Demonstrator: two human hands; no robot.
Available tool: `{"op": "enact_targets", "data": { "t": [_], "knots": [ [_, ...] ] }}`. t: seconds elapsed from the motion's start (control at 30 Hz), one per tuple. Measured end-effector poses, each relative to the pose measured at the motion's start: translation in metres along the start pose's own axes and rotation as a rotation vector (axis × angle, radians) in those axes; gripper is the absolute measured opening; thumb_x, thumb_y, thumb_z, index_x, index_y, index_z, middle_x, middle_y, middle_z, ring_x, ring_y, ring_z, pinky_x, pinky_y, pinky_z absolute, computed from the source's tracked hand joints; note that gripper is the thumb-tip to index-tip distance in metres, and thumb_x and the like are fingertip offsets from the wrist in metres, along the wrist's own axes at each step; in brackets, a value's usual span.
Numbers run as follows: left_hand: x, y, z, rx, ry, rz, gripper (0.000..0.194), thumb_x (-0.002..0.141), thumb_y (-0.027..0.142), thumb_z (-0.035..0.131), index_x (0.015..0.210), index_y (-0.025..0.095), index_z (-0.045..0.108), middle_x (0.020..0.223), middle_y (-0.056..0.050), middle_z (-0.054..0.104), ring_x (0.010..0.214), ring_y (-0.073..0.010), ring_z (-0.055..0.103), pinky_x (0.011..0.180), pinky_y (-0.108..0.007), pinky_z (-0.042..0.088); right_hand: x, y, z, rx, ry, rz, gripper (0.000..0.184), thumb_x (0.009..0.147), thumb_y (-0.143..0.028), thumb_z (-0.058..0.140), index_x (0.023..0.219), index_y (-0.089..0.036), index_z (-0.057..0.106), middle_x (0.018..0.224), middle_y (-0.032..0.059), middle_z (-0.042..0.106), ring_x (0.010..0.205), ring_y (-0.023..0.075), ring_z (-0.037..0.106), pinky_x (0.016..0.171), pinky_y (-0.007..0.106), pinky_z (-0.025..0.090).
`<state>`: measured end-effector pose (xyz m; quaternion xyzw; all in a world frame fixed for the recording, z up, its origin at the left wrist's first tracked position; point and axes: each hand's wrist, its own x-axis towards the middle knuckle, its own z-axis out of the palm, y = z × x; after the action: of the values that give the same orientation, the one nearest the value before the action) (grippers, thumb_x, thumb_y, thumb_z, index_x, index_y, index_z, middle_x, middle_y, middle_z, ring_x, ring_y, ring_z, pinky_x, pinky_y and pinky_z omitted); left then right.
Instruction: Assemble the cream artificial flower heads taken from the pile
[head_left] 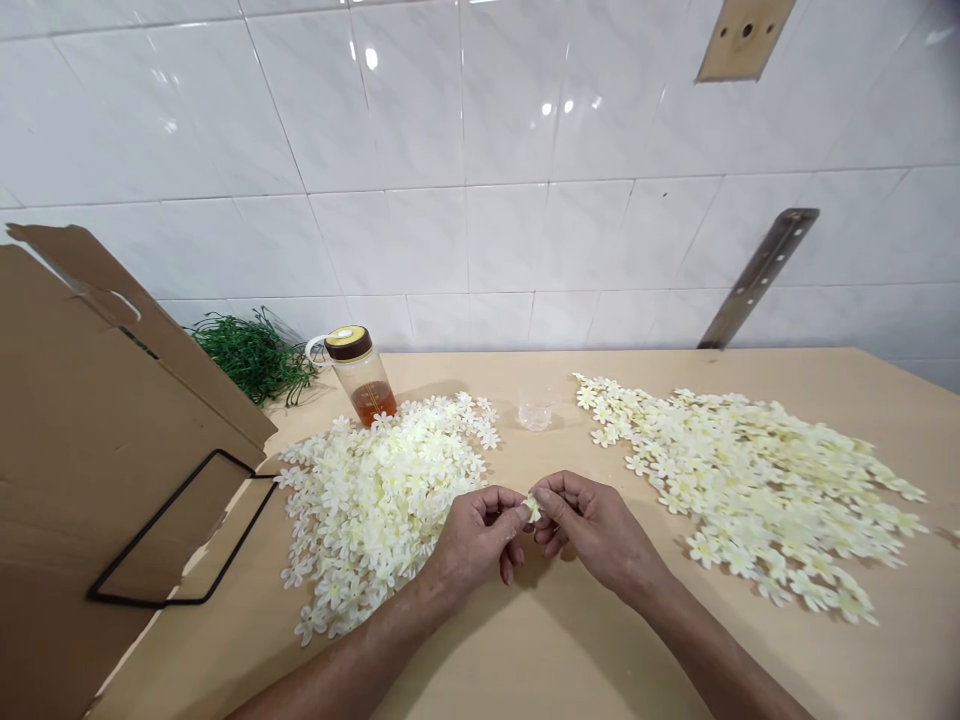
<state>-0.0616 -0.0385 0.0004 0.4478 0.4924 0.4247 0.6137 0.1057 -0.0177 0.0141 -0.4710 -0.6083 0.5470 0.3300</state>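
Observation:
My left hand [480,532] and my right hand [589,525] meet over the middle of the wooden table [570,640]. Both pinch one small cream artificial flower [532,507] between thumbs and fingertips. A heaped pile of white flowers [382,490] lies just left of my left hand. A flatter spread of cream flowers [757,480] lies to the right of my right hand.
A plastic bottle [361,375] with amber liquid and a yellow lid stands behind the left pile. A small clear cup [537,408] sits mid-table. Green plastic stems [255,357] lie by the tiled wall. An open cardboard box [97,450] fills the left side.

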Motion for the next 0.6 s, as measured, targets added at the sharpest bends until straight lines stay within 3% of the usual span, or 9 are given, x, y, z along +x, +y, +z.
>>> {"op": "enact_targets", "data": {
  "t": [0.17,0.4,0.5,0.6],
  "knots": [
    [0.0000,0.0019,-0.0003,-0.082,-0.022,-0.008,0.028,0.076,0.040,0.069,0.077,0.013,0.061,0.052,0.000,0.059,0.035,-0.0069,0.046,0.034,-0.017,0.038,0.0010,0.0007,0.0000,-0.007,-0.010,0.002,0.035,0.088,-0.052,0.053,0.087,-0.017,0.061,0.067,0.0007,0.066,0.057,0.0154,0.066,0.054,0.025,0.051],
    [0.0009,-0.0008,-0.0005,-0.057,0.052,0.002,0.027,0.077,0.040,0.068,0.077,0.013,0.061,0.051,0.002,0.057,0.034,-0.0064,0.045,0.033,-0.017,0.036,0.0006,0.0025,0.0004,-0.019,-0.055,0.055,0.036,0.086,-0.053,0.054,0.091,-0.018,0.061,0.072,0.0011,0.065,0.056,0.0144,0.064,0.053,0.025,0.051],
    [0.0001,0.0015,-0.0008,-0.142,0.021,0.001,0.028,0.075,0.039,0.069,0.078,0.012,0.062,0.061,-0.001,0.062,0.040,-0.0071,0.049,0.034,-0.017,0.038,0.0007,0.0034,0.0013,-0.053,0.019,0.017,0.031,0.086,-0.049,0.057,0.089,-0.019,0.061,0.074,0.0020,0.065,0.062,0.0159,0.064,0.055,0.027,0.054],
    [0.0004,0.0019,-0.0012,-0.169,0.033,-0.022,0.030,0.075,0.041,0.069,0.076,0.012,0.062,0.058,-0.001,0.061,0.040,-0.0078,0.049,0.034,-0.017,0.037,-0.0003,0.0049,0.0025,-0.218,0.180,-0.159,0.024,0.087,-0.044,0.058,0.082,-0.020,0.061,0.077,0.0039,0.065,0.069,0.0176,0.062,0.057,0.027,0.054]
  ]
}}
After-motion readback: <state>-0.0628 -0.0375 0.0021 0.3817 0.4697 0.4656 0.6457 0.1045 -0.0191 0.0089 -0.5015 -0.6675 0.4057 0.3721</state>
